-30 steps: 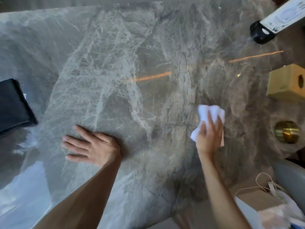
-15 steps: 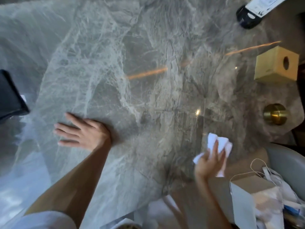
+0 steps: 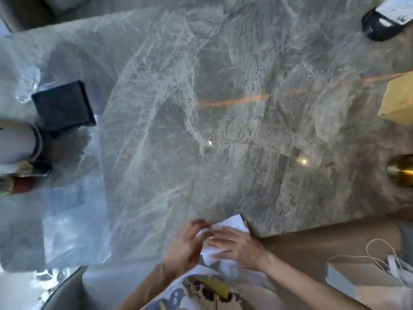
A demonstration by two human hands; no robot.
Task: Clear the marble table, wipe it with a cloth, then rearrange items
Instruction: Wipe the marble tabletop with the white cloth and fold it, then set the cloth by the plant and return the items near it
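The grey veined marble table (image 3: pixel 223 108) fills most of the view. A white cloth (image 3: pixel 232 223) is at the table's near edge, close to my body. Both hands hold it: my left hand (image 3: pixel 185 245) grips its left side and my right hand (image 3: pixel 237 242) lies over its right side. Part of the cloth is hidden under my fingers.
A black box (image 3: pixel 63 106) sits at the left, with a white cup (image 3: pixel 17 142) and a dark phone-like item (image 3: pixel 41 170) below it. At the right are a black device (image 3: pixel 384 21), a yellow block (image 3: pixel 397 101) and a brass knob (image 3: pixel 402 173). A paper bag (image 3: pixel 362 280) stands on the floor at lower right.
My right hand pulled the cloth back from the right side of the table to the near edge. My left hand lifted off the marble and joined it on the cloth. The view shifted.
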